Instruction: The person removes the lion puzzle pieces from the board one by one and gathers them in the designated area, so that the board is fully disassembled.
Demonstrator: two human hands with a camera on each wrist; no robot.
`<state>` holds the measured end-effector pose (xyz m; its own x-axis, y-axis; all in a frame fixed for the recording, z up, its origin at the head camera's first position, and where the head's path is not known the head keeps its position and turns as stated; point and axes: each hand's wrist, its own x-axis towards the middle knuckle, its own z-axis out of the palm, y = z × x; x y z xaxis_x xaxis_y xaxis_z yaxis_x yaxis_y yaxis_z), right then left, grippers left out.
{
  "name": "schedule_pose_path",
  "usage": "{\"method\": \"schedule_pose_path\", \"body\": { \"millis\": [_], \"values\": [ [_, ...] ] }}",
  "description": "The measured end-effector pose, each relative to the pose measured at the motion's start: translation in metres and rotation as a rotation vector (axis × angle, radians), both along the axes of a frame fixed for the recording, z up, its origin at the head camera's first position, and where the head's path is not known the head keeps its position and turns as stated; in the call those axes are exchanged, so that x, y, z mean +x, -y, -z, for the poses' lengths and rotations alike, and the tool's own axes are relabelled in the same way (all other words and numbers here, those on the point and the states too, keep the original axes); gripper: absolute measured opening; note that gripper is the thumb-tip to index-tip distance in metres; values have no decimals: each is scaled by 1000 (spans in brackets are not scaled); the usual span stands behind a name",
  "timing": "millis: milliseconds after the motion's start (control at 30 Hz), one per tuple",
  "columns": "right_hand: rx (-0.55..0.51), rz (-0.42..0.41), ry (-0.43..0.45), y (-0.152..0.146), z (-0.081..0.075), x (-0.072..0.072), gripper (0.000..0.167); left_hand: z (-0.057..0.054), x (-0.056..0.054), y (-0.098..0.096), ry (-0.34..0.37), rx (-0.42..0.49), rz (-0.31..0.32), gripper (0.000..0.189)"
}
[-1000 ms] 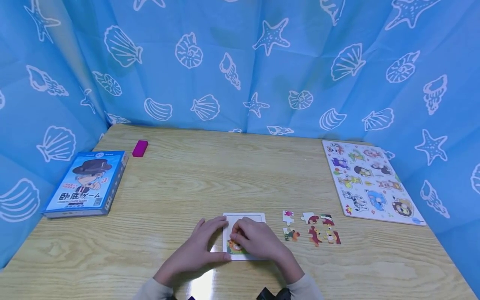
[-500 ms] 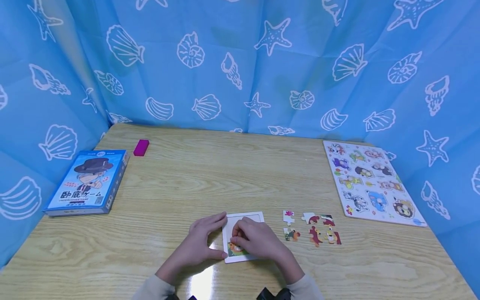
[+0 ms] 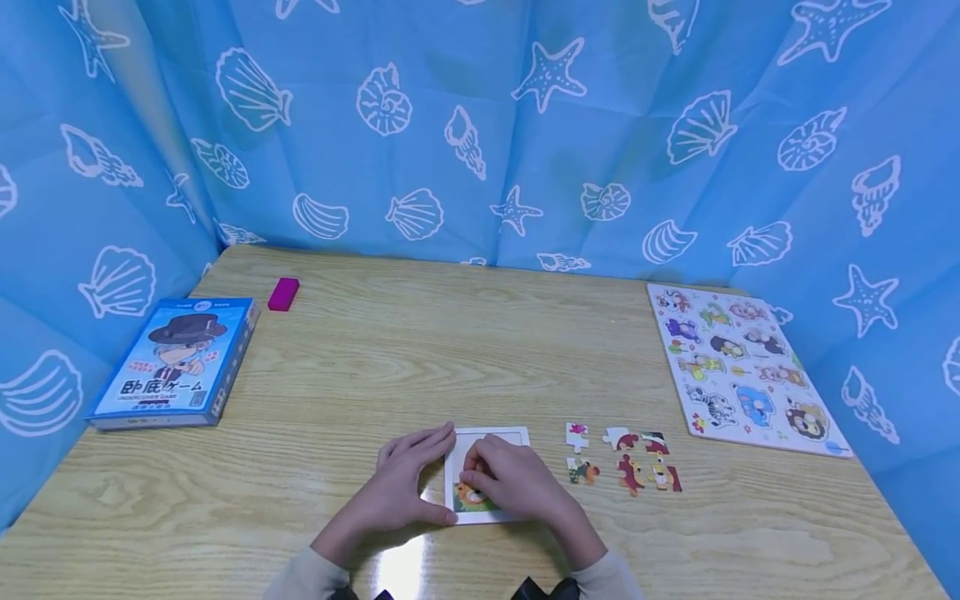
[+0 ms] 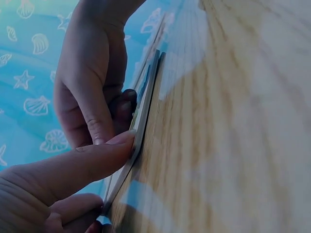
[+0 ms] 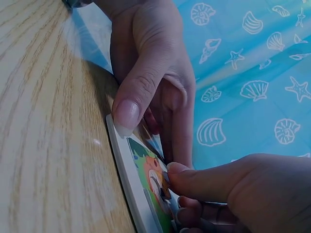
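A small white-rimmed puzzle tray (image 3: pixel 491 432) lies on the table in front of the person. Its near left part shows an orange animal picture on green (image 3: pixel 471 497). The left hand (image 3: pixel 405 482) holds the tray's left side, thumb at the near corner and forefinger at the far corner. Over the tray's middle, the right hand (image 3: pixel 517 481) has its fingers curled. In the right wrist view its thumb and forefinger pinch a small brown-orange puzzle piece (image 5: pixel 166 186) low on the picture; the fingers hide most of it.
Several loose puzzle pieces (image 3: pixel 628 472) lie right of the tray. Farther right is a white animal peg-puzzle board (image 3: pixel 738 362). A blue game box (image 3: pixel 174 365) stands at the left, with a magenta block (image 3: pixel 283 294) behind it. A blue shell-print curtain (image 3: pixel 450 125) borders the table.
The tray turned slightly and shifted a little left with the left hand, then turned back nearly straight. The right hand has stayed over the picture with hardly any movement.
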<state>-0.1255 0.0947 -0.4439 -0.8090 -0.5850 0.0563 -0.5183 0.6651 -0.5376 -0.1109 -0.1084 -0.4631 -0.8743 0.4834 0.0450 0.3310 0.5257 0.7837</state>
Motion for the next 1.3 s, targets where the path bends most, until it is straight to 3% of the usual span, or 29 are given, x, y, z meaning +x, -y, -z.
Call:
{"method": "schedule_pose_path", "body": {
  "millis": [333,867,1000,1300],
  "values": [
    [32,15,20,0,3,-1,9,-1,-1,-1,21,-12,1,95],
    [0,-8,41,0,-2,0,9,-2,0,-1,-6,-8,2,94],
    [-35,5,94,-1,-5,-1,9,-4,0,0,-10,-5,0,94],
    [-218,54,315,-11,-14,-4,14,-2,1,-1,24,13,-5,94]
  ]
}}
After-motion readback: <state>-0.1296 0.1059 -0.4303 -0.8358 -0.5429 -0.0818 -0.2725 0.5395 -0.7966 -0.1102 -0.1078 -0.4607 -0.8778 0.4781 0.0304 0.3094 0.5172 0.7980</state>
